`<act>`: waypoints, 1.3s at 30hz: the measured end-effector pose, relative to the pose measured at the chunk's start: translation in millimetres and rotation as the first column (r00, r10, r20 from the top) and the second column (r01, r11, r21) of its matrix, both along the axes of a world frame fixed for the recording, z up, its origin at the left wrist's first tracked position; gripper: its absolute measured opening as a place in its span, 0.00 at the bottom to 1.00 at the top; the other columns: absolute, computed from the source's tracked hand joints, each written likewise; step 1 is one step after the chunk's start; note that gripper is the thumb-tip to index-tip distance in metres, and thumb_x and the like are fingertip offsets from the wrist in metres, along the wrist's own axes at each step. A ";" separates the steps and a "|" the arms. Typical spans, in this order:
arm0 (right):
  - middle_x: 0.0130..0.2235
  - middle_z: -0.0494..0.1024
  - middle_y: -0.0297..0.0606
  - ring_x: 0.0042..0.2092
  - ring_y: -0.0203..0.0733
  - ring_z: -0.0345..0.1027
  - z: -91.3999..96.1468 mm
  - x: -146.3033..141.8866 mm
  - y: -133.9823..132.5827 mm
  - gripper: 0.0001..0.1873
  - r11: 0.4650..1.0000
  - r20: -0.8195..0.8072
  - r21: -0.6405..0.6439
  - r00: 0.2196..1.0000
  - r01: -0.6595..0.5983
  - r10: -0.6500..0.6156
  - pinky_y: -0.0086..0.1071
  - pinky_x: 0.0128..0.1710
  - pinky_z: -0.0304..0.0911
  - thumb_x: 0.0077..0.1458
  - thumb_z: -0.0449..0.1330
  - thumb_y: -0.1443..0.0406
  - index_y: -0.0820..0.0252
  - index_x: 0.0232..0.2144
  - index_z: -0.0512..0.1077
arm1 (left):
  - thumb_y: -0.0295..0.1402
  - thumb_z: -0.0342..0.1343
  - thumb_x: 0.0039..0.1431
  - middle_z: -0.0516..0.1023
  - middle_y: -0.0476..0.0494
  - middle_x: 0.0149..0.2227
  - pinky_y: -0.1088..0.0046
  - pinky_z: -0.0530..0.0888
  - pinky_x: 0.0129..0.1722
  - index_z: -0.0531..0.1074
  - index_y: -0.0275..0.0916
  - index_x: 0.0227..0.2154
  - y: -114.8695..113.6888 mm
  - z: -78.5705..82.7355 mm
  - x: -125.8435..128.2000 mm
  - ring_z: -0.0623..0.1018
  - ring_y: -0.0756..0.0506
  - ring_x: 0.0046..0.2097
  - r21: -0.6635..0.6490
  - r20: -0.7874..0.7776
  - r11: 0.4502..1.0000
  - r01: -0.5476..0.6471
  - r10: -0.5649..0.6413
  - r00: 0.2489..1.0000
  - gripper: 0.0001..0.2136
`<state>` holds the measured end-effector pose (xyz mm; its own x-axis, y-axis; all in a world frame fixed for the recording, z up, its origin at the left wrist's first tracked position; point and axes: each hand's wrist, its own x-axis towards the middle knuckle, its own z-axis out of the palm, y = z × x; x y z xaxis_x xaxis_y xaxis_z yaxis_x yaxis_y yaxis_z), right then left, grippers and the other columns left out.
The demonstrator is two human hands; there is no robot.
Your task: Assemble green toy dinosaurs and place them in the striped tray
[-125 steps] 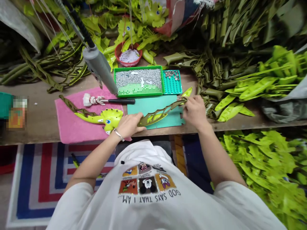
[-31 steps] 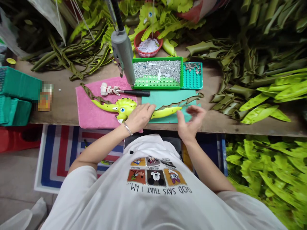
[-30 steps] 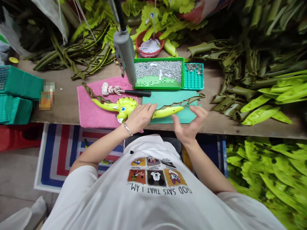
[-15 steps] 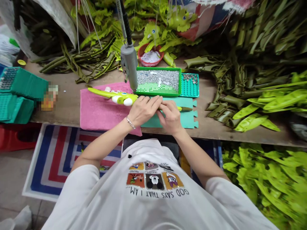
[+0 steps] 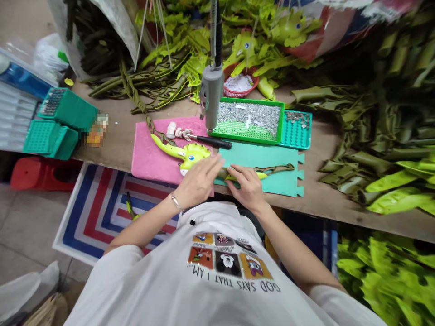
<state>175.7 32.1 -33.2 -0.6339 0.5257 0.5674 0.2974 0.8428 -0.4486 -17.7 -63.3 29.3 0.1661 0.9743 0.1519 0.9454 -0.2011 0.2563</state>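
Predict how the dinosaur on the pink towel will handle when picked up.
The dinosaur looks like soft foam, so it is probably light for its size. Its thin tail would likely flex rather than stay stiff. Its rounded head may rock if pushed.

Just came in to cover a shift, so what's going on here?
A person is handling a lime-green foam dinosaur lying across a pink towel and a teal foam mat. Their right hand rests on its tail end, beside an olive-green serrated strip. Their open left hand is over its body. A grey cylindrical tool hangs above the towel.
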 end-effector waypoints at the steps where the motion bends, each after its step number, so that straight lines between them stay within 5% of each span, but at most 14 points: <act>1: 0.49 0.81 0.46 0.45 0.50 0.73 -4.1 -0.6 -2.3 0.20 1.000 0.024 -0.018 1.000 -0.005 0.006 0.45 0.45 0.69 0.58 0.60 0.67 0.55 0.54 0.72 | 0.22 0.44 0.59 0.61 0.26 0.68 0.48 0.62 0.66 0.53 0.31 0.68 -7.7 -0.9 -13.4 0.59 0.35 0.71 -0.021 -0.027 0.994 -0.103 0.102 0.994 0.32; 4: 0.52 0.80 0.47 0.50 0.55 0.70 -6.9 -5.3 -5.2 0.24 1.000 0.118 -0.031 0.993 -0.004 0.007 0.49 0.48 0.65 0.58 0.62 0.63 0.55 0.57 0.71 | 0.22 0.46 0.56 0.61 0.25 0.68 0.41 0.56 0.68 0.53 0.29 0.68 -15.8 -4.0 -58.5 0.55 0.31 0.72 -0.104 -0.154 0.933 -0.345 0.328 0.932 0.35; 8: 0.46 0.83 0.43 0.46 0.50 0.72 12.2 -1.3 6.2 0.22 1.000 0.176 0.011 0.984 -0.013 0.011 0.47 0.47 0.60 0.60 0.61 0.64 0.55 0.56 0.72 | 0.22 0.45 0.58 0.72 0.31 0.61 0.40 0.50 0.70 0.61 0.34 0.65 -3.8 -2.9 -91.2 0.65 0.35 0.68 -0.170 -0.202 0.955 -0.242 0.206 0.957 0.30; 13: 0.45 0.83 0.40 0.43 0.48 0.73 36.6 50.5 48.0 0.17 0.995 0.217 0.091 0.976 -0.032 0.012 0.47 0.49 0.57 0.58 0.63 0.65 0.55 0.50 0.75 | 0.25 0.44 0.66 0.80 0.36 0.50 0.37 0.48 0.69 0.64 0.39 0.64 8.6 6.2 -58.6 0.78 0.40 0.53 -0.028 -0.190 0.995 -0.099 0.092 0.978 0.24; 19: 0.44 0.84 0.40 0.43 0.49 0.76 34.5 106.9 89.7 0.15 0.995 0.289 -0.033 0.952 -0.094 0.099 0.49 0.48 0.64 0.58 0.62 0.62 0.53 0.47 0.77 | 0.33 0.56 0.64 0.70 0.28 0.63 0.37 0.55 0.67 0.60 0.35 0.66 27.7 -13.1 -11.4 0.71 0.34 0.63 -0.111 -0.068 0.994 0.009 -0.016 0.998 0.28; 22: 0.49 0.82 0.43 0.47 0.49 0.77 39.0 100.4 106.6 0.16 0.987 0.233 -0.127 0.964 -0.100 0.127 0.45 0.46 0.70 0.59 0.61 0.61 0.55 0.49 0.76 | 0.31 0.53 0.66 0.75 0.32 0.59 0.36 0.55 0.67 0.61 0.37 0.65 32.5 -22.0 -6.1 0.73 0.35 0.61 -0.182 -0.038 0.983 0.015 -0.022 0.999 0.26; 25: 0.44 0.83 0.42 0.43 0.47 0.78 42.9 70.7 137.1 0.13 0.991 0.134 -0.112 0.989 0.070 -0.055 0.41 0.42 0.72 0.60 0.55 0.67 0.55 0.44 0.77 | 0.30 0.55 0.65 0.72 0.30 0.62 0.36 0.55 0.67 0.62 0.38 0.65 33.3 -18.5 -6.2 0.69 0.33 0.64 -0.154 0.010 0.988 0.014 -0.012 1.000 0.26; 28: 0.38 0.83 0.42 0.40 0.47 0.76 38.2 29.8 174.1 0.16 0.975 0.141 -0.077 0.970 0.210 -0.198 0.42 0.42 0.71 0.54 0.52 0.73 0.58 0.41 0.76 | 0.32 0.57 0.63 0.67 0.27 0.64 0.42 0.60 0.66 0.63 0.35 0.64 38.3 -7.5 -4.5 0.66 0.32 0.66 -0.058 0.222 0.997 0.045 -0.031 0.975 0.27; 32: 0.46 0.81 0.48 0.45 0.53 0.74 23.9 -14.0 201.5 0.22 0.973 0.378 -0.033 0.904 0.228 -0.199 0.43 0.45 0.68 0.50 0.53 0.74 0.61 0.48 0.72 | 0.35 0.55 0.65 0.74 0.30 0.57 0.57 0.73 0.57 0.66 0.35 0.60 59.4 3.3 5.1 0.76 0.39 0.56 -0.047 0.654 0.998 -0.038 0.059 0.754 0.22; 36: 0.43 0.81 0.51 0.45 0.56 0.72 12.4 -26.8 208.6 0.22 0.977 0.508 0.040 0.837 0.211 -0.201 0.45 0.44 0.67 0.50 0.51 0.75 0.63 0.48 0.71 | 0.31 0.58 0.61 0.79 0.34 0.51 0.61 0.74 0.54 0.71 0.36 0.52 98.3 5.1 20.3 0.79 0.42 0.51 -0.287 0.901 0.957 -0.045 0.285 0.326 0.16; 39: 0.41 0.81 0.50 0.42 0.54 0.72 8.8 -24.2 217.2 0.21 0.981 0.450 0.013 0.875 0.196 -0.181 0.44 0.44 0.67 0.49 0.52 0.75 0.62 0.46 0.71 | 0.26 0.59 0.59 0.80 0.34 0.51 0.62 0.71 0.59 0.73 0.35 0.47 136.9 5.0 33.3 0.78 0.42 0.54 -0.434 0.901 0.901 -0.001 0.434 0.011 0.13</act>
